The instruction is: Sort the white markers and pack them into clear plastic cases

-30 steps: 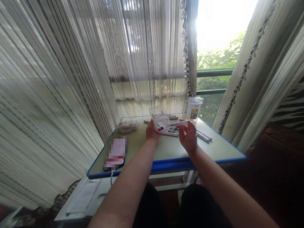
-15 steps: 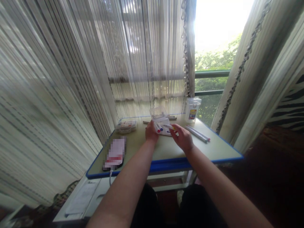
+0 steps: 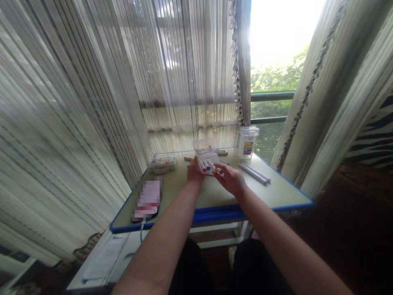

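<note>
My left hand (image 3: 195, 171) is closed around the left side of a clear plastic marker case (image 3: 204, 148), which is tilted toward me with its lid up. Inside the case lie a red-ended marker (image 3: 204, 168) and a blue-ended marker (image 3: 208, 167). At the right side of the case's opening, my right hand (image 3: 229, 177) pinches a yellow-ended marker (image 3: 215, 169), its end beside the blue one. Right of that hand, white markers (image 3: 254, 173) lie side by side on the table, one with a red end.
The blue-edged table (image 3: 181, 192) carries a closed clear case (image 3: 162, 164) at left and a phone (image 3: 149, 198) with a white cable. An upright clear container (image 3: 248, 143) stands at the back right. Dark pens (image 3: 221, 153) lie behind the marker case. Curtains hang beyond.
My right hand has moved left and slightly down, bringing the yellow-ended marker into the case's opening beside the blue one. My left hand keeps its hold on the case.
</note>
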`<state>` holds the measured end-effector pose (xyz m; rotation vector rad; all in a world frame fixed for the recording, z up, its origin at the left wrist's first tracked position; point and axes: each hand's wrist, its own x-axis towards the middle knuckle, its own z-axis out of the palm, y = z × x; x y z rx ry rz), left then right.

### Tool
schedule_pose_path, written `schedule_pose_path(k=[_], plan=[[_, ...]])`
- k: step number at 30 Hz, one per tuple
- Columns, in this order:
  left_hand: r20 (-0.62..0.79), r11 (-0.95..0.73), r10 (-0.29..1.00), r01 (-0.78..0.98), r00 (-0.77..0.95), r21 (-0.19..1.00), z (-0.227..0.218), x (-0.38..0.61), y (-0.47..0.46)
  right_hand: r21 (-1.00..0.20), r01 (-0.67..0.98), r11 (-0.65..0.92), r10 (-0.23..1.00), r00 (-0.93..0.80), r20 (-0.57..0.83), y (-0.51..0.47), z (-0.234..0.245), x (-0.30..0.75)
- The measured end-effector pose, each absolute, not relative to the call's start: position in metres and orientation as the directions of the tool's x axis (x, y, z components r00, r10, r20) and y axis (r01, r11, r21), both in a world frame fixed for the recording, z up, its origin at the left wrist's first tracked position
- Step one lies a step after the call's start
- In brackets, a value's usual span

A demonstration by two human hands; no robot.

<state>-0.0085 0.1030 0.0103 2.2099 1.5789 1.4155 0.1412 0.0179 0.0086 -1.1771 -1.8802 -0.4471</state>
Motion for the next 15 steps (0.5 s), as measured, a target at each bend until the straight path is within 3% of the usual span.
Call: schedule_pose_path(k=[5,15], plan=[[0.633,-0.482,0.771,0.712,0.067,0.510,0.0108,-0.0077,0.1030,-0.065,0.857,0.511,0.517,-0.247,0.820,0.0173,0.0110,0.1417],[0.629,-0.498,0.771,0.708,0.097,0.501,0.0133,-0.0067,0.0994,-0.067,0.885,0.460,0.516,-0.205,0.832,0.0218,0.0078,0.1429]])
